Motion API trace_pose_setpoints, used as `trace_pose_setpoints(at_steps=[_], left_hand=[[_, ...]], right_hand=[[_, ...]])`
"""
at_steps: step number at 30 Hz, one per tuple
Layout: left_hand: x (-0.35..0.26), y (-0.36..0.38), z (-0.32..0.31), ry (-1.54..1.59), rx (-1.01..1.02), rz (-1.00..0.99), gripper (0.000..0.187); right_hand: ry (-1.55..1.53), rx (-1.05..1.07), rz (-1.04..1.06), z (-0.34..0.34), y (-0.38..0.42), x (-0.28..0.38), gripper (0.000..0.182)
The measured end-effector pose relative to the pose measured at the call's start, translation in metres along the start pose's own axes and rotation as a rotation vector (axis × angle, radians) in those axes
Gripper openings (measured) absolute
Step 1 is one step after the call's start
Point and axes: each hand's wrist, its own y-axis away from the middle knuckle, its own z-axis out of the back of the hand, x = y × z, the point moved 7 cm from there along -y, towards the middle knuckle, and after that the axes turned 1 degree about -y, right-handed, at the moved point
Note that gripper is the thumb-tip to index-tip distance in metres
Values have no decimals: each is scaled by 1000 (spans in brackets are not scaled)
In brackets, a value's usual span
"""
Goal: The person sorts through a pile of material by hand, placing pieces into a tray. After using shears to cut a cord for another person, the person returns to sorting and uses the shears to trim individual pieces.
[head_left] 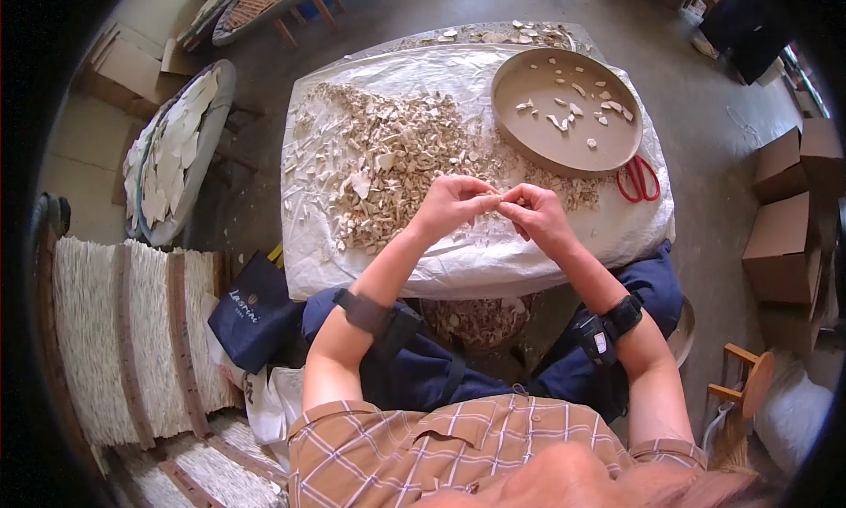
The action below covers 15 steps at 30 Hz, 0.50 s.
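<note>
My left hand (451, 207) and my right hand (539, 215) meet over the near part of a table covered with a white sheet (397, 277). Fingertips of both are pinched together on a small pale chip (498, 199), mostly hidden by the fingers. Just beyond my left hand spreads a heap of dried, off-white and brownish chips (397, 147). A round, shallow tan tray (520, 142) stands at the far right, with several pale pieces (575, 109) scattered in it. Beside its near edge lie scissors with red handles (639, 180), their blades not visible.
More pale pieces (524, 34) lie along the table's far edge. Round trays with flat white sheets (172, 164) stand at left, above stacked white layers (88, 332). A dark blue bag (251, 314) sits by my left knee. Cardboard boxes (780, 244) and a wooden stool (753, 385) are at right.
</note>
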Motion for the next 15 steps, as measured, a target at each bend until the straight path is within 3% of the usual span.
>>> trace_pose_setpoints(at_steps=[1,4,6,7,10,12,15], left_hand=[[-2,1,-2,-113,34,8,18],[7,0,-6,1,13,-4,18],[18,1,-10,171,-15,67,18],[25,2,-11,338,-41,129,18],[30,3,-13,474,-54,170,17],[34,2,-14,523,-64,192,16],[36,2,-16,598,-73,194,15]], right_hand=[[0,0,-1,0,0,-1,13],[170,-98,109,3,2,3,13],[536,-231,538,0,12,33,13],[534,-228,535,-2,12,32,13],[401,-232,412,1,10,26,12],[-250,-92,-52,3,1,-6,8],[-333,-80,-75,0,1,-5,5]])
